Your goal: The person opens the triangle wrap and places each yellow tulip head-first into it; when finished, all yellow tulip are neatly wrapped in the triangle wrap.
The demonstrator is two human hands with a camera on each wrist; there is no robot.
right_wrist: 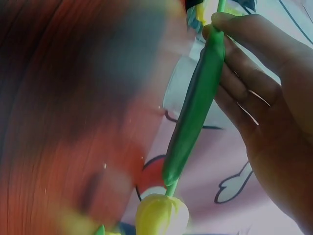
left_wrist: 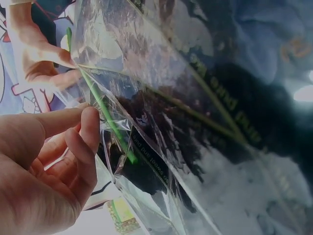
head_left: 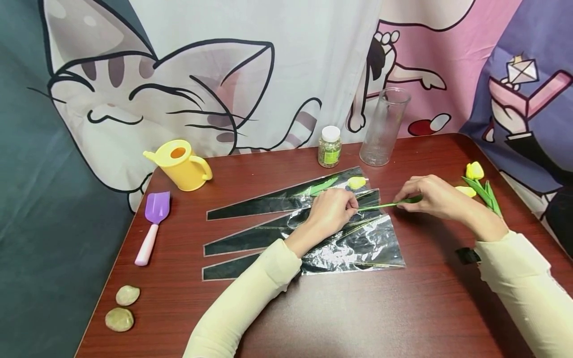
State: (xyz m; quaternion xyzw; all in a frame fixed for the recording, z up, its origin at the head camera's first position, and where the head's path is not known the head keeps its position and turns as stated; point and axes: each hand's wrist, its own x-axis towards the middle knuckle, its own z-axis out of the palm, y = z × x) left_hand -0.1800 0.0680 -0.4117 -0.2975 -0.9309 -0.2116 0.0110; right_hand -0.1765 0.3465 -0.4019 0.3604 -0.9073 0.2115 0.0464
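Note:
My right hand (head_left: 431,196) pinches the stem of a yellow tulip (right_wrist: 162,214) just beyond its long green leaf (right_wrist: 195,110). The stem (left_wrist: 105,107) points left, its end inside the mouth of a clear plastic flower sleeve (left_wrist: 195,122), seen in the left wrist view. At that mouth my left hand (head_left: 332,209) pinches the film between thumb and fingers. On the table, the middle sleeve (head_left: 250,236) lies under my left hand. Behind it, another sleeve (head_left: 241,209) holds a yellow tulip (head_left: 356,182); a third sleeve (head_left: 358,253) lies in front.
Another yellow tulip (head_left: 474,171) lies at the right edge. A lidded jar (head_left: 330,149) and a tall glass vase (head_left: 384,129) stand at the back. To the left are a yellow watering can (head_left: 181,169), a purple shovel (head_left: 156,209) and two stones (head_left: 119,319).

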